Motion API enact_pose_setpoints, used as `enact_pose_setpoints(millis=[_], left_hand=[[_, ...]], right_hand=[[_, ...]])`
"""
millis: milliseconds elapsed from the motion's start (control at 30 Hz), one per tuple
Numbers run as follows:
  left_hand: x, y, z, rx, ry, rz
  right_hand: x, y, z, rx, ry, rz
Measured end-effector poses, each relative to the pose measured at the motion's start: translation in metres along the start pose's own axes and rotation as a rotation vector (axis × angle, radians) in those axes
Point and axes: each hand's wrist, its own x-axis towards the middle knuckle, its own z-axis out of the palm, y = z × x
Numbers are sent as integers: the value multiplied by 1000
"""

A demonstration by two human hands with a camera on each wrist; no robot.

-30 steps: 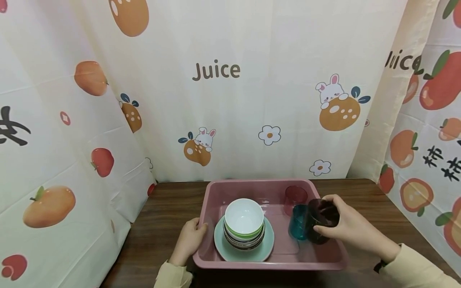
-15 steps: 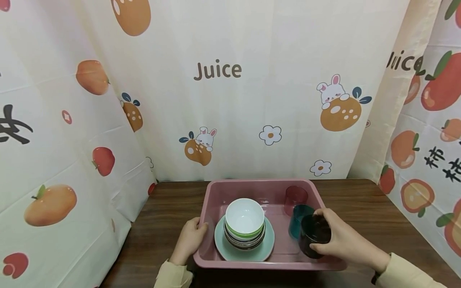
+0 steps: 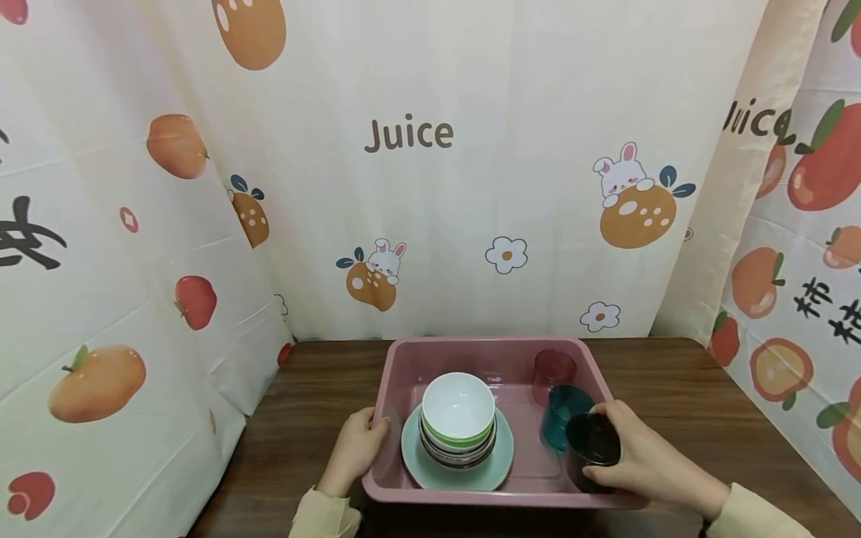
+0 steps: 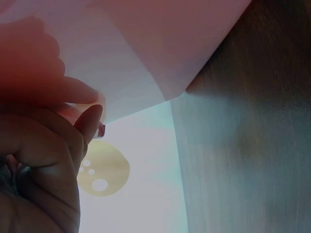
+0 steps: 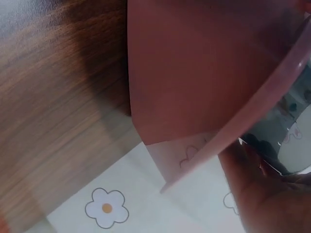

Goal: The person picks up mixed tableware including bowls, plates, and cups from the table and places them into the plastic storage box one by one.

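My right hand grips a dark cup inside the pink tray, at its front right corner. Thumb and fingers lie on opposite sides of that cup. Just behind it stands a teal cup, and farther back a red cup. My left hand holds the tray's left rim, thumb on top; in the left wrist view its fingers bend at the rim. On the tray's left half, a stack of bowls with a white one on top sits on a pale green plate.
The tray stands on a dark wooden table, whose surface shows on both sides of it. A patterned curtain hangs behind the table and along both sides. The tray's raised wall runs beside my right hand.
My right hand has lowered the dark cup toward the tray's front right corner, and the cup now stands more upright. My left hand has stayed on the rim.
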Motion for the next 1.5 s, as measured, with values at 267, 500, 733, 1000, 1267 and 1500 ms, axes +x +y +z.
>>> enact_pose_setpoints(millis=[267,500,733,1000,1267,1500], left_hand=[[-1,-1,2,-12,4,3],[-2,-1,3,-17,8,9],[-2,-1,3,-27,4,5],[-2,-3,3,-42,-6,11],[-2,-3,2,-43,1,25],[-1,-3,2,-38,8,34]], right_hand=[[0,1,0,-76,-81,21],[2,2,1,-77,-143,2],[6,4,-2,-44,-243,-19],[12,2,-5,-40,-315,-45],[16,5,-3,-64,-351,-53],[17,6,2,-104,-367,-50]])
